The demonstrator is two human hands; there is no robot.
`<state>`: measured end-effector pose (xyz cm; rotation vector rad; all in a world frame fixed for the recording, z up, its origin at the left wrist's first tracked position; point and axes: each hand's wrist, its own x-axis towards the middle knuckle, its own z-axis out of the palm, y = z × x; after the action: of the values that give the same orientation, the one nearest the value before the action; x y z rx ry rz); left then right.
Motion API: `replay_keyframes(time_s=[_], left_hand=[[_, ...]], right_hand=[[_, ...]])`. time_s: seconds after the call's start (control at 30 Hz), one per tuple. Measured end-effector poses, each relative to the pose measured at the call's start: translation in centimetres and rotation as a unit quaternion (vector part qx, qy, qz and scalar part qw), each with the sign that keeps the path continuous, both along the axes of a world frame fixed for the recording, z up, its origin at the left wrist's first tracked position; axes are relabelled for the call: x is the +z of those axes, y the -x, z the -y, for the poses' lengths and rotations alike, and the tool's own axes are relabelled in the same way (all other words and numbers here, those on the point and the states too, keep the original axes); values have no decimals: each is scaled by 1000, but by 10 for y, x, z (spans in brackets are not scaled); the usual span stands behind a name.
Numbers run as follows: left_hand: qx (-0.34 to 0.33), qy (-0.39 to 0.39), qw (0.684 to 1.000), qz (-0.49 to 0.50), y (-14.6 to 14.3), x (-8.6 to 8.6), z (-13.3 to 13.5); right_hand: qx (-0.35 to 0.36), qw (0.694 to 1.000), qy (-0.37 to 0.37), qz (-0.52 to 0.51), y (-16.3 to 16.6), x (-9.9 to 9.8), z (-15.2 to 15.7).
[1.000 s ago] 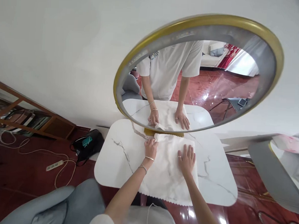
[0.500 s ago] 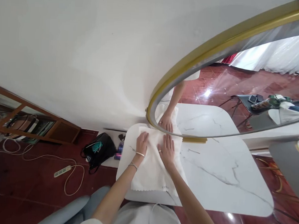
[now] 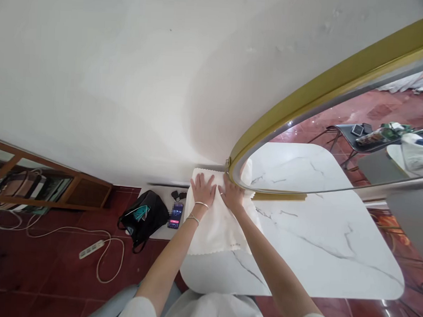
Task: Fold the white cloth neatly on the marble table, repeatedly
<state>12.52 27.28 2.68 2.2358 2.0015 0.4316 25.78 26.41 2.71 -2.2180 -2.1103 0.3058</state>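
A white cloth point(image 3: 216, 229) with a scalloped edge lies spread on the left part of a white marble-patterned table point(image 3: 316, 249). My left hand point(image 3: 203, 190) rests flat on its far left part, fingers spread. Beside it, my right hand point(image 3: 232, 193) presses on the cloth near the wall, just below the mirror's lower rim; its fingertips are partly hidden by that rim. Creases run through the cloth from between the hands toward me. Both hands touch the cloth without gripping it.
A gold-framed mirror point(image 3: 292, 103) leans over the table's far side. Left of the table are a phone point(image 3: 175, 215), a black bag point(image 3: 144, 216), a power strip point(image 3: 91, 249) with its cord on the red floor, and a wooden shelf point(image 3: 89, 192).
Both hands have slid farther toward the wall, and the cloth has shifted with them. More bare table shows at the near edge. The left fingers have spread out. The camera view has shifted.
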Motion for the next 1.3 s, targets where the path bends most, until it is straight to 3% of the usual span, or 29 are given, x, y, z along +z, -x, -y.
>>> replay_keyframes(time_s=[0.1,0.2,0.4,0.47,0.6,0.73,0.97,1.03,1.13,1.3], left_hand=[[10,8,1000,-9,20,-2,8],[43,23,999,-11,39,-3,28],[83,20,996,0,61,-5,102],[53,-1,999,-7,60,-5,130],[-85,-2,996,-21,50,-1,166],[-131,-7,991,-26,41,3,154],[-159,4,987,-26,36,4,58],[-162,10,986,-24,37,5,44],[-126,5,992,-20,44,6,59],[-12,2,1000,-3,59,4,161]], right_hand=[[49,999,19,-5,11,2,-6],[122,992,-8,-11,22,1,-4],[296,950,-83,-47,29,-5,44],[291,950,-101,-50,22,-7,74],[194,973,-122,-39,-1,-9,134],[147,980,-130,-29,-18,-10,147],[102,984,-136,-46,-19,-14,72],[84,986,-132,-53,-14,-14,60],[82,988,-123,-53,-3,-11,61],[198,973,-102,-63,21,-5,91]])
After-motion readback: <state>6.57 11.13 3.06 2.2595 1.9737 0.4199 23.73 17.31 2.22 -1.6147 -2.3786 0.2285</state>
